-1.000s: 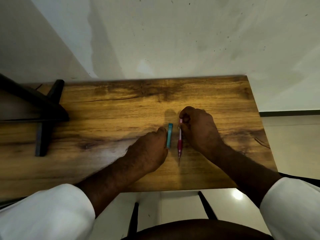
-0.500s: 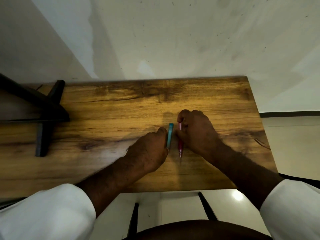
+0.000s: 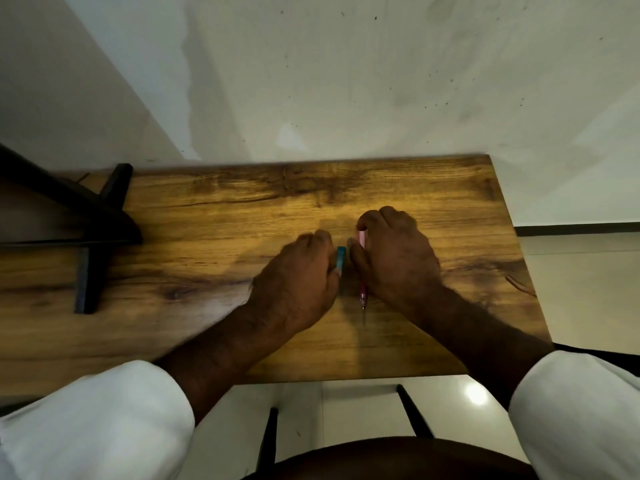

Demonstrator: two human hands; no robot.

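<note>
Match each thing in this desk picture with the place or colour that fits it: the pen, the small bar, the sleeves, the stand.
Things:
1. pen
2. small bar
3. sleeves
4. stand

Descriptions:
A. black, at the left of the table
B. teal, at the left hand
C. white, at the bottom corners
D. pink and red, under the right hand, tip toward the person

Pairs: 1-D, 2-B, 3-C, 4-A
</note>
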